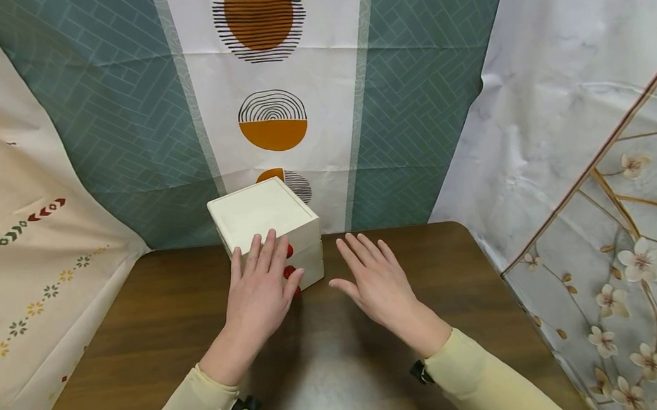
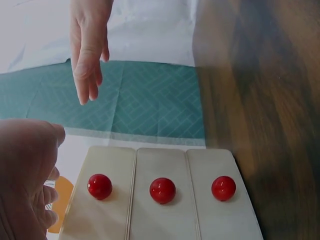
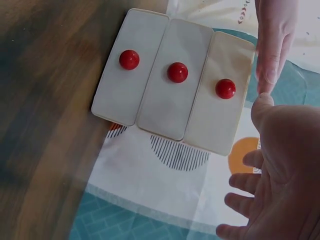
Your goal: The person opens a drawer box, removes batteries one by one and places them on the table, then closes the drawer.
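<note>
A small white drawer box [image 1: 263, 213] stands at the back of the table, its three stacked drawer fronts each bearing a round red knob [image 2: 162, 190]. All three drawers look closed in both wrist views. My left hand [image 1: 259, 292] hovers in front of the box, palm down with straight fingers, hiding part of its front in the head view. To the right of the box, my right hand [image 1: 376, 281] is held above the table, fingers extended and thumb spread. Neither hand holds anything, and the right wrist view shows the right hand [image 3: 285, 170] apart from the drawers.
The brown wooden table [image 1: 328, 370] reaches back to a hanging green and white cloth [image 1: 430, 109]. A cream patterned cloth [image 1: 20, 207] hangs on the left, and a white floral cloth [image 1: 576, 149] on the right. Dark straps are on both wrists.
</note>
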Demonstrator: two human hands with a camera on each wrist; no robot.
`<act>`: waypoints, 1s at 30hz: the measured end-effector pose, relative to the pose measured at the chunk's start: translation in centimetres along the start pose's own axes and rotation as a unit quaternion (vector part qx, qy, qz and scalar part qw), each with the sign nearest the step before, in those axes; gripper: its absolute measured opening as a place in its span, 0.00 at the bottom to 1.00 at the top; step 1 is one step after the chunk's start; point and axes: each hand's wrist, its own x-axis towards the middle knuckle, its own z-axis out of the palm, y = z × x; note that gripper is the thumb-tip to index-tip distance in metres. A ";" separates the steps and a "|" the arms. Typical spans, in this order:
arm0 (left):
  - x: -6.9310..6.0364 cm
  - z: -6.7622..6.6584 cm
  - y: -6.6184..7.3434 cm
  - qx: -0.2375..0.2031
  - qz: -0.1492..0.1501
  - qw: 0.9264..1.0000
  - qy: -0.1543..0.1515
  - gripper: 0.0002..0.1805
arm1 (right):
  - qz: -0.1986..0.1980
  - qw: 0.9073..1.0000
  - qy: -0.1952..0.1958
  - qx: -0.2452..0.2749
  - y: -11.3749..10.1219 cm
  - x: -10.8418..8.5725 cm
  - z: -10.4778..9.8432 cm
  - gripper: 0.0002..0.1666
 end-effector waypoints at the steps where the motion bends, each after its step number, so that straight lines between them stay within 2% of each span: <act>1: 0.0 -0.1 -0.1 0.000 -0.002 1.000 0.001 0.42 | -0.001 1.000 -0.001 0.000 0.0 0.1 0.1 0.48; 11: 0.3 -0.6 -1.5 -0.011 -0.011 1.000 0.023 0.41 | -0.006 1.000 -0.003 0.000 -0.5 1.7 0.4 0.48; 20: 0.5 -0.9 -2.4 -0.013 -0.032 0.999 0.018 0.41 | -0.007 1.000 -0.017 -0.004 -0.7 2.9 0.5 0.48; 30: 0.7 -0.9 -3.7 -0.018 -0.050 0.998 0.030 0.40 | -0.012 0.999 -0.033 -0.015 -0.7 4.7 0.7 0.48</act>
